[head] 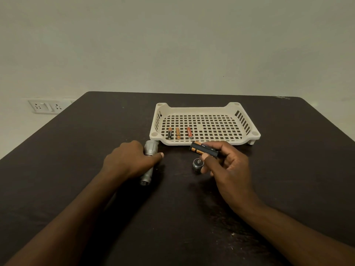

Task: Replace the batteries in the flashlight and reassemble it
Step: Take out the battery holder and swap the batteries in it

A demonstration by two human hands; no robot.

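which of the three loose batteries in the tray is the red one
The rightmost battery in the tray. Its wrap is red-orange, while the leftmost battery is black with a copper top and the middle battery is all gold-orange.

Three small loose batteries lie in one cream perforated plastic tray. One silver metal flashlight body, one round silver end cap, one black battery holder, two hands.
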